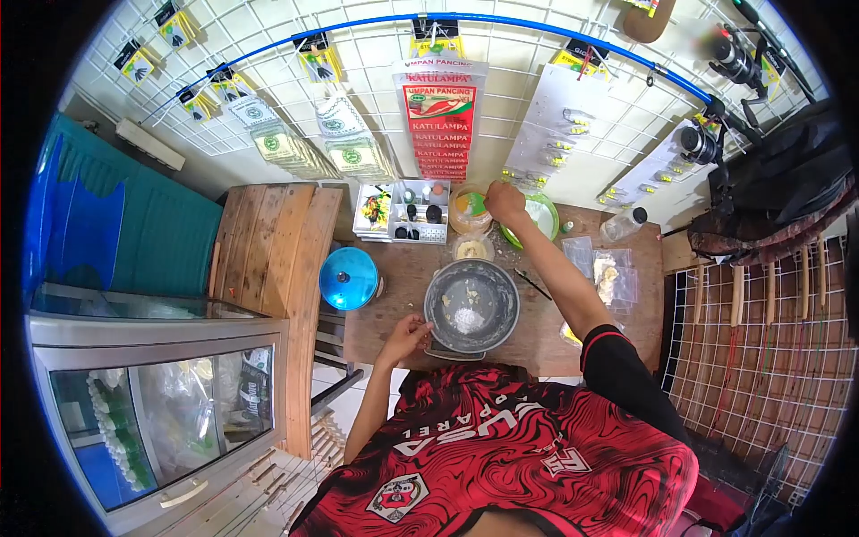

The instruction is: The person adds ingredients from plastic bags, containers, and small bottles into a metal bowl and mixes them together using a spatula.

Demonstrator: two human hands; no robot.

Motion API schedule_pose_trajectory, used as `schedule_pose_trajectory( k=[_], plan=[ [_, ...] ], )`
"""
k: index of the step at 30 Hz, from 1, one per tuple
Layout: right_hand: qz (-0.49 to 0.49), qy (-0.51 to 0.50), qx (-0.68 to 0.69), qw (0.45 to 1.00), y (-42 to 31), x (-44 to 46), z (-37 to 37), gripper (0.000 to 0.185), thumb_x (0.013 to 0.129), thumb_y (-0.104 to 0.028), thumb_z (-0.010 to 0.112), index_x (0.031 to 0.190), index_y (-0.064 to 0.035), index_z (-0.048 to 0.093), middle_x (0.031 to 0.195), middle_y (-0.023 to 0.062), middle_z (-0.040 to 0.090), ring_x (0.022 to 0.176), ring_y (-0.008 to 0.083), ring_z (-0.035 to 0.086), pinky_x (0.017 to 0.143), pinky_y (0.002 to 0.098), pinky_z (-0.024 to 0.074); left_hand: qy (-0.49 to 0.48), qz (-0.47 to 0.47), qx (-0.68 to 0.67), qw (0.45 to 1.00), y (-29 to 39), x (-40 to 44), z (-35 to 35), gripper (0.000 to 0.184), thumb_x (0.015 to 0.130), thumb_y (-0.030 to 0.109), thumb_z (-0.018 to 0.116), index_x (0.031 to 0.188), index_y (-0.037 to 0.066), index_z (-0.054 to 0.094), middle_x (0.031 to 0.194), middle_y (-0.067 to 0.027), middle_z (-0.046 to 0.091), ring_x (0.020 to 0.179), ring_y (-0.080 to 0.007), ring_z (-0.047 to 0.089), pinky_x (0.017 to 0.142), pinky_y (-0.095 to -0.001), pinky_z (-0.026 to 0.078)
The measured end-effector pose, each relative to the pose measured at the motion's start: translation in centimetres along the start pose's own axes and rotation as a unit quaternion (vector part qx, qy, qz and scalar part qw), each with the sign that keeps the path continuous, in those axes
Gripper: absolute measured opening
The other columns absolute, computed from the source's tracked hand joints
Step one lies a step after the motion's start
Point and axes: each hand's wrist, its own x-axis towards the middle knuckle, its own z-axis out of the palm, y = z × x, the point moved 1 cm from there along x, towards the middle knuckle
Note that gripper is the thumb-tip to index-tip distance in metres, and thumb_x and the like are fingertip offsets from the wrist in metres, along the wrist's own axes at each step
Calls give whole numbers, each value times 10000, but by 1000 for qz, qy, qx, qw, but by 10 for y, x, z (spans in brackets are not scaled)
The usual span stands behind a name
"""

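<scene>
A grey bucket (506,337) with a wire handle stands in front of me, a white powder heap (467,319) and pale crumbs on its bottom. My left hand (410,338) is closed with its fingertips at the left rim of this bucket. Stretched to the back of the table, my right hand (506,202) is closed beside a clear tub (461,221) with orange and green in it. What its fingers hold is hidden. A green bowl (552,223) with white powder lies partly behind my right forearm. A small tub of pale yellow powder (472,250) sits behind the bucket.
A blue-lidded pot (347,278) stands left of the bucket. A white organizer (420,231) with small bottles is at the back. Plastic bags (612,279) and a clear jar (624,225) lie at right. Fishing goods hang on the wire grid (358,54).
</scene>
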Motion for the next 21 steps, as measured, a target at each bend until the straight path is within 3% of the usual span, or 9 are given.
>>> schedule_pose_trajectory(
  k=[4,6,10,12,14,21],
  plan=[
    [1,13,40,999,12,0,4,203,767,-147,511,892,-28,620,890,207,633,828,355,630,717,443,502,-4,3,3,1000,0,0,0,270,857,231,601,1001,23,507,812,-73,583,703,-143,594,614,-278,512],
    [-2,13,59,998,18,0,5,205,756,-154,526,881,-28,628,889,211,634,820,356,630,712,445,503,16,25,-27,999,0,-1,3,255,852,238,612,926,25,492,730,-62,583,593,-121,569,525,-239,480],
    [11,19,93,995,24,-8,0,199,729,-188,565,818,-37,659,847,214,639,802,353,630,704,435,505,15,28,-18,999,4,-3,4,267,850,249,613,933,25,495,727,-63,583,607,-121,576,530,-241,491],
    [8,36,105,994,25,-14,-5,191,722,-199,576,793,-48,669,828,209,641,791,350,631,701,431,505,11,2,7,1000,6,-5,3,268,869,248,584,996,24,512,825,-61,573,707,-143,592,605,-269,511],
    [26,48,113,992,27,-21,-11,190,709,-257,633,827,-127,706,793,183,648,747,319,635,695,412,508,12,2,2,1000,1,-2,3,269,868,252,584,995,26,511,826,-61,571,699,-141,590,602,-267,508],
    [-5,62,182,981,39,-50,-27,226,723,-276,646,854,-102,705,764,176,652,715,291,641,659,375,501,17,14,-14,1000,1,-1,3,296,853,276,605,967,31,484,795,-67,579,660,-130,590,573,-255,507]
  ],
)
